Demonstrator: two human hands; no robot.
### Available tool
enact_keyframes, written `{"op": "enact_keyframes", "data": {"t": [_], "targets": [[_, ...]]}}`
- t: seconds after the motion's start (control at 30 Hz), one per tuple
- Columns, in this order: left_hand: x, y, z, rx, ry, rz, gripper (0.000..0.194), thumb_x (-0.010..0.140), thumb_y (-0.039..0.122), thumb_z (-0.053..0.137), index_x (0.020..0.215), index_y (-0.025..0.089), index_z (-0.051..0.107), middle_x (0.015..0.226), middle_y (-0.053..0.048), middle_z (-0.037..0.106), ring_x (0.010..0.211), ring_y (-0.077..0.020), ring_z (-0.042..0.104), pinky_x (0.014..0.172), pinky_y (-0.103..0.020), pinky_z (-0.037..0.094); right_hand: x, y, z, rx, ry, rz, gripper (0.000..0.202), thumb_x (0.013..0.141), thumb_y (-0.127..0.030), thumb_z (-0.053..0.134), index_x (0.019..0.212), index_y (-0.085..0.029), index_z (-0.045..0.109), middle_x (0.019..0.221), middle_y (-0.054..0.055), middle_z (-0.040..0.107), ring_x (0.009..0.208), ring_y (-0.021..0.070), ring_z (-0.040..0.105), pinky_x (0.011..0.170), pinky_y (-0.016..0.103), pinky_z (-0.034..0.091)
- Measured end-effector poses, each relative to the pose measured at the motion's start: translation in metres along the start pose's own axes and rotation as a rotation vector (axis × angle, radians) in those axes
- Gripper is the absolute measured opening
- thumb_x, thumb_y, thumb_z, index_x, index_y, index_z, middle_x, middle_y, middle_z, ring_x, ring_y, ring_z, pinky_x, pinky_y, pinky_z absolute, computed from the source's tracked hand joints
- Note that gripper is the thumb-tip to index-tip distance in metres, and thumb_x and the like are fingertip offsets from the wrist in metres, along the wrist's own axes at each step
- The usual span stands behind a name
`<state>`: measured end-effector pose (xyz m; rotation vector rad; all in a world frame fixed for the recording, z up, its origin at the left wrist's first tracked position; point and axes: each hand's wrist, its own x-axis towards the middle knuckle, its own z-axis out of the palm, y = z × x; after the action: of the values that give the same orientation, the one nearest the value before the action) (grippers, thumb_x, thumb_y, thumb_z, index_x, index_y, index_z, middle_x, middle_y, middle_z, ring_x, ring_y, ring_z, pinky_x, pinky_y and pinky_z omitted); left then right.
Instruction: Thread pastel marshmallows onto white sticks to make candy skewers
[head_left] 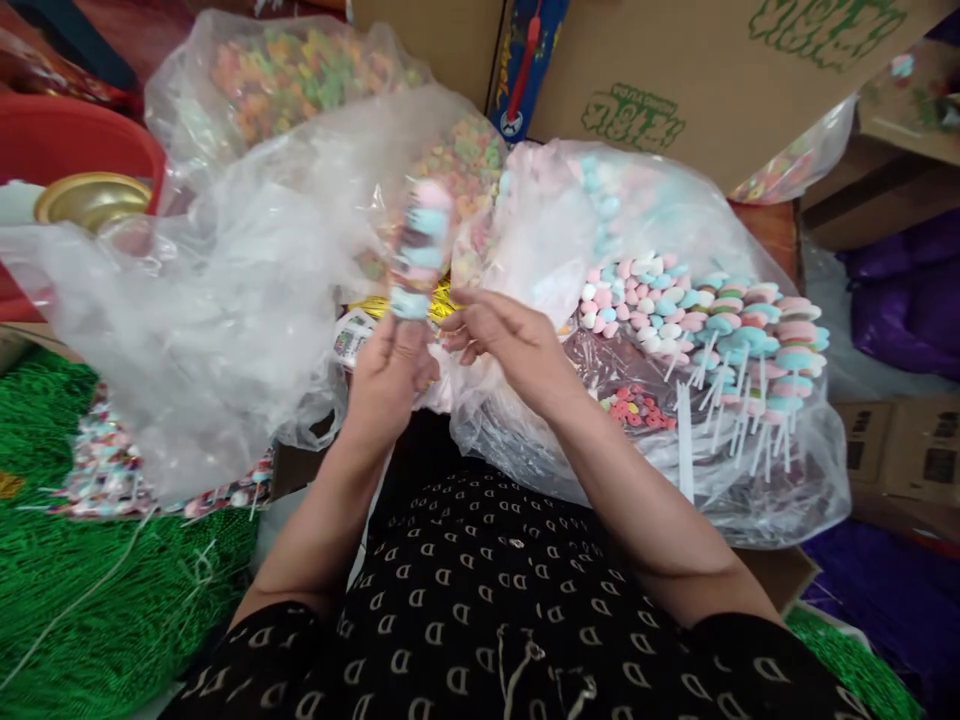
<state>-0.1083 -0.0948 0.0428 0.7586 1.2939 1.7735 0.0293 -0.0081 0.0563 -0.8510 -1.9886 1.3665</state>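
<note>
My left hand [394,375] is closed around the lower end of a candy skewer [424,245], which stands upright in pink, light blue and dark layers and is blurred. To its right, my right hand [510,345] has its fingers bent and thumb near the fingertips, close to the skewer's base; whether it pinches anything is too blurred to tell. Yellow twist ties [442,300] lie just behind the hands. Finished-looking candy skewers [757,340] with white sticks are piled on the clear plastic at the right, beside loose pink, blue and white candies [637,300].
Bags of colourful gummies [300,80] stand at the back left, near a red tub [75,140] with a golden bowl [94,200]. Cardboard boxes [705,60] rise behind. Green strands [112,610] cover the lower left. Red ring candies [637,407] lie right of my hands.
</note>
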Motion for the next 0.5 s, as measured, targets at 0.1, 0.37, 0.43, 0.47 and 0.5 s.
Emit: {"op": "enact_keyframes", "data": {"t": [0.1, 0.37, 0.43, 0.47, 0.5], "targets": [[0.011, 0.010, -0.019, -0.207, 0.102, 0.007, 0.036, 0.096, 0.049, 0.079, 0.077, 0.021, 0.065, 0.050, 0.011, 0.034, 0.040, -0.0067, 0.030, 0.048, -0.022, 0.043, 0.021, 0.002, 0.022, -0.506, -0.174, 0.031, 0.024, 0.107, -0.026, 0.055, 0.113, -0.016, 0.077, 0.112, 0.012, 0.079, 0.107, 0.0247, 0.071, 0.096, 0.038, 0.055], [0.013, 0.009, -0.030, -0.302, 0.212, -0.157, 0.039, 0.110, 0.027, 0.058, 0.072, 0.018, 0.064, 0.048, 0.010, 0.036, 0.036, -0.0060, 0.032, 0.046, -0.020, 0.045, 0.035, 0.025, 0.053, -1.044, -0.259, 0.167, 0.037, 0.108, -0.013, 0.041, 0.124, -0.011, 0.074, 0.126, 0.021, 0.075, 0.119, 0.0312, 0.071, 0.093, 0.039, 0.053], [0.014, 0.005, -0.031, -0.310, 0.213, -0.185, 0.037, 0.109, 0.029, 0.061, 0.073, 0.018, 0.064, 0.048, 0.010, 0.036, 0.035, -0.0055, 0.032, 0.044, -0.020, 0.044, 0.037, 0.029, 0.052, -1.040, -0.242, 0.188, 0.038, 0.108, -0.014, 0.040, 0.123, -0.011, 0.075, 0.124, 0.021, 0.076, 0.114, 0.0305, 0.073, 0.090, 0.037, 0.053], [0.015, 0.004, -0.031, -0.312, 0.215, -0.198, 0.036, 0.107, 0.031, 0.065, 0.073, 0.018, 0.063, 0.048, 0.011, 0.036, 0.035, -0.0053, 0.032, 0.044, -0.019, 0.043, 0.038, 0.028, 0.049, -1.032, -0.231, 0.194, 0.037, 0.107, -0.014, 0.041, 0.121, -0.011, 0.076, 0.123, 0.021, 0.077, 0.112, 0.0302, 0.074, 0.089, 0.037, 0.053], [0.015, 0.003, -0.032, -0.311, 0.217, -0.210, 0.036, 0.106, 0.033, 0.068, 0.074, 0.019, 0.063, 0.048, 0.011, 0.036, 0.035, -0.0050, 0.031, 0.043, -0.019, 0.043, 0.039, 0.027, 0.045, -1.021, -0.214, 0.196, 0.036, 0.106, -0.014, 0.043, 0.119, -0.012, 0.076, 0.121, 0.020, 0.078, 0.109, 0.0300, 0.074, 0.087, 0.036, 0.052]]}}
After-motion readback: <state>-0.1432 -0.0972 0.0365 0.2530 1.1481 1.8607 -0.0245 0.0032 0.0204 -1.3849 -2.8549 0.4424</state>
